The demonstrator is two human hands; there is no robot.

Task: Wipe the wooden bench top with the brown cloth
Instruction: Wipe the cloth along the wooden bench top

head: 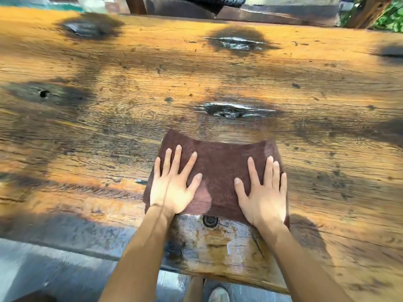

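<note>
The brown cloth [220, 162] lies spread flat on the wooden bench top [109, 118], near its front edge. My left hand [172, 184] presses flat on the cloth's left half, fingers spread. On the right half rests my right hand [265, 192], also flat with fingers apart. Neither hand grips the cloth; both palms lie on top of it. The wood between my forearms looks wet and shiny.
Dark knots with glossy hollows mark the bench, one just beyond the cloth [234, 110] and one farther back [236, 42]. A small dark hole [209, 221] sits at the cloth's near edge. Grey floor [43, 269] and a shoe [219, 294] lie below the front edge.
</note>
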